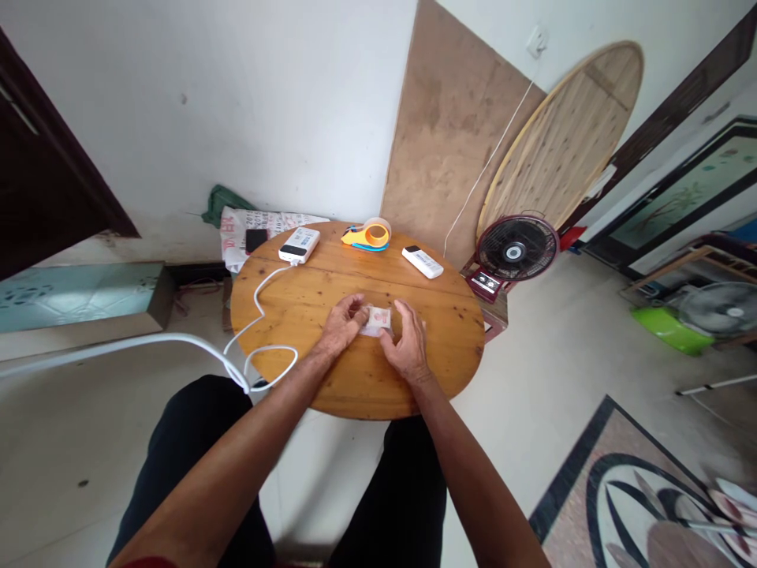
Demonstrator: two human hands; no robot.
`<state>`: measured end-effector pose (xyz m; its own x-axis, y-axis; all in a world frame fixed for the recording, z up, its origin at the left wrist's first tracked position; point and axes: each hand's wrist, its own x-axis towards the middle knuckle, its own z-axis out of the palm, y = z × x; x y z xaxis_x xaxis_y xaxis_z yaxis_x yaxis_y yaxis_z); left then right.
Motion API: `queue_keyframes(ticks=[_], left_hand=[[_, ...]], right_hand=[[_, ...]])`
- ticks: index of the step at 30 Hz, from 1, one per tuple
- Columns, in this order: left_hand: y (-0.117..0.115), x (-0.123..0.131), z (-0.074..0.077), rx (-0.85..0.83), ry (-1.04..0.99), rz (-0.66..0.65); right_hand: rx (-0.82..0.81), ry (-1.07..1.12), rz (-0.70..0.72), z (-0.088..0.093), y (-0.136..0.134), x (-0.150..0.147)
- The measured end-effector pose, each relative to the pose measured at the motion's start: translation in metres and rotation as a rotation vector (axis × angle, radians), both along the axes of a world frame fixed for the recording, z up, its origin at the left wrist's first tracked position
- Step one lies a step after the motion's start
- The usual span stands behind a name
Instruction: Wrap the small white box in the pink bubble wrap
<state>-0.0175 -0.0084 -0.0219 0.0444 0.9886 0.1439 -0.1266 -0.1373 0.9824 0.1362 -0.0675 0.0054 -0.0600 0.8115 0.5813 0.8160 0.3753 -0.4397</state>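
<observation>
A small flat item, clear with a pale label bearing reddish print (379, 318), lies near the middle of the round wooden table (331, 386); its exact kind is too small to make out. My left hand (344, 325) is at the item's left edge, thumb and fingers closed together on it. On the other side my right hand (409, 341) is curved, with thumb and fingers apart. Its thumb tip is close to the item's lower right corner, and the forefinger is beyond the upper right corner.
Toward the table's far side are a white power bank (300, 245) with a white cable (260, 293), a yellow tape dispenser (367, 234) and a white remote control (423, 262). A dark red fan (516, 249) stands beyond the right edge. A printed sack (235, 237) is at the left.
</observation>
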Motion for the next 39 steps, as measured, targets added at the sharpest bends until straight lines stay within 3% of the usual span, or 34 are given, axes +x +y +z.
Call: queue_keyframes(ticks=[8, 11, 16, 20, 28, 39], left_hand=[[-0.005, -0.008, -0.004, 0.122, 0.387, 0.080], [-0.006, -0.007, -0.002, 0.133, 0.365, 0.033], [-0.003, -0.005, -0.002, 0.080, 0.269, -0.036], [-0.002, -0.006, -0.002, 0.045, 0.310, -0.015], [-0.006, -0.006, 0.003, 0.038, 0.158, -0.009], [-0.004, -0.010, 0.003, 0.046, 0.228, 0.036]], right_hand=[[-0.317, 0.263, 0.114, -0.007, 0.014, 0.009], [-0.311, 0.289, 0.150, -0.013, 0.018, 0.011], [-0.292, 0.316, 0.083, -0.015, 0.017, 0.011], [-0.303, 0.276, 0.088, -0.010, 0.014, 0.009], [-0.255, 0.264, 0.189, 0.003, 0.005, 0.008], [-0.133, 0.295, 0.135, 0.001, 0.007, 0.008]])
